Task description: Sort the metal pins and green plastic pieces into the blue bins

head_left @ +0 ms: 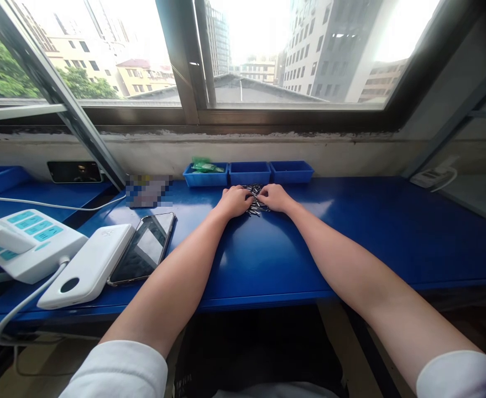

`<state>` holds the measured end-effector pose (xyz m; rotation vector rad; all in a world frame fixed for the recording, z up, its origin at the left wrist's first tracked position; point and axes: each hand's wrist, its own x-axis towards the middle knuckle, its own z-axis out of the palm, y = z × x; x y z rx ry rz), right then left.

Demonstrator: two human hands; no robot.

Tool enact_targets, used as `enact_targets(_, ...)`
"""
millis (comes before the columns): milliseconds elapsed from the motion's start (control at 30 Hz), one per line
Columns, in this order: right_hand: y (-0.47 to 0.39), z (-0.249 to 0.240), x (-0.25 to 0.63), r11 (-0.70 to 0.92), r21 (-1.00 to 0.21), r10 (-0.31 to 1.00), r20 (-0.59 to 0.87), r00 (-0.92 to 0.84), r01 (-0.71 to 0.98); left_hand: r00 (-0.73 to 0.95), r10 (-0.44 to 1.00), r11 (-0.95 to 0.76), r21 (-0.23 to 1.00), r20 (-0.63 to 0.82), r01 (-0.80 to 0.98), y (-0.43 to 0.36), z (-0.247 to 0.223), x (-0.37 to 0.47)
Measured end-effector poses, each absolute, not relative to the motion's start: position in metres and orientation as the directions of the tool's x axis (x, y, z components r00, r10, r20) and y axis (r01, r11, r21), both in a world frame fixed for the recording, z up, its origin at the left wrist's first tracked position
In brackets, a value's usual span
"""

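A loose pile of thin, shiny dark metal pieces [258,207], like short pins or screws, lies on the blue tabletop [263,254]. From the left side, my left hand [238,201] reaches into the pile with its fingers curled against the pieces. Opposite it, my right hand [275,198] has its thumb and fingers bent together at the pile's right edge. Both hands touch the pieces. Which single pieces lie between the fingertips is too small to make out.
Behind the pile stand three blue bins: the left bin [205,178] holds green plastic bags [203,165], beside the middle bin [250,172] and right bin [291,171]. At left lie a phone [145,249], a white power bank [87,265] and a power strip [39,237] with cables.
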<state>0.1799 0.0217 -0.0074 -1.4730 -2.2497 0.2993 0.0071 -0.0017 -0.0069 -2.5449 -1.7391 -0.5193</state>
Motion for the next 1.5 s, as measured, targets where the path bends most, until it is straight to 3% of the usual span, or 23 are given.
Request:
enact_targets(267,0.022,-0.011,0.176,0.399,-0.355,0.914,0.222,-0.339,0.845,0.346,0.890,-0.407,0.174,0.298,0.897,-0.001,-0.008,0.007)
enact_targets(500,0.020,-0.009,0.174,0.437,-0.404,0.893,0.306,-0.331,0.804,0.264,0.860,-0.391,0.232,0.437,0.891,0.000,-0.007,0.006)
enact_targets(667,0.020,-0.009,0.175,0.479,-0.430,0.872,0.335,-0.357,0.765,0.311,0.821,-0.472,0.262,0.478,0.842,0.001,-0.005,0.007)
enact_targets(933,0.017,-0.010,0.177,0.535,-0.664,0.845,0.413,-0.340,0.522,0.245,0.816,-0.430,0.267,0.524,0.862,0.002,-0.006,0.005)
enact_targets(1267,0.018,-0.003,0.181,0.485,-0.850,0.856,0.415,-0.308,0.203,0.230,0.845,-0.392,0.266,0.483,0.880,0.000,-0.003,0.005)
enact_targets(1400,0.017,0.000,0.184,0.502,-0.839,0.854,0.440,-0.279,0.213,0.211,0.852,-0.376,0.279,0.479,0.883,0.000,-0.003,0.007)
enact_targets(1500,0.019,0.000,0.188,0.535,-0.764,0.843,0.514,-0.161,0.361,0.160,0.856,-0.341,0.304,0.492,0.890,0.000,-0.004,0.008)
